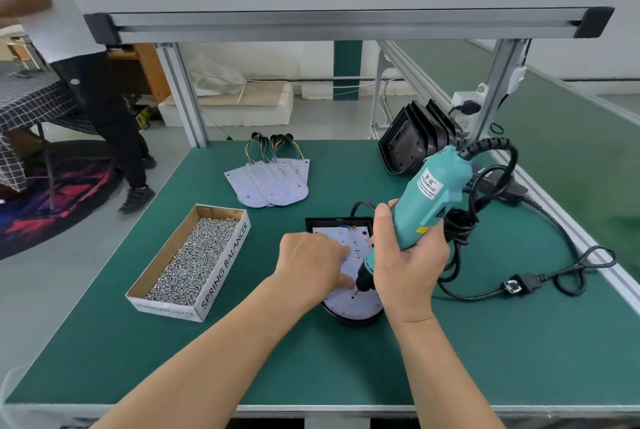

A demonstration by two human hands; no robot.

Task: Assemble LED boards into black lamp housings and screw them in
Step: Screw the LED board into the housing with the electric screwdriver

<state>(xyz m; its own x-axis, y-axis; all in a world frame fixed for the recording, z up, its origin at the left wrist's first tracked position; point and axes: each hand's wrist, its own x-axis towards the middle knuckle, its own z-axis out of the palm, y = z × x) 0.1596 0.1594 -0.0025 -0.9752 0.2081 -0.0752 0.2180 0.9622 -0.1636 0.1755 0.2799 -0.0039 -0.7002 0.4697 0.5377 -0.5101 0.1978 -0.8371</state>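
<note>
A black lamp housing (332, 221) lies on the green bench in front of me with a white LED board (353, 305) seated in it. My right hand (405, 262) grips a teal electric screwdriver (433, 200), tilted, its bit tip touching the board near its lower middle. My left hand (313, 264) rests on the board's left side, fingers curled, thumb and fingertip close to the bit; whether a screw is between them I cannot tell. Spare LED boards (273, 182) with wires lie fanned out further back. Stacked black housings (415, 137) lean at the back right.
An open cardboard box (221, 269) full of screws sits to the left of the housing. The screwdriver's black cable and plug (519, 284) loop across the right side of the bench. A frame post and power strip stand at back right. A person stands off to the left.
</note>
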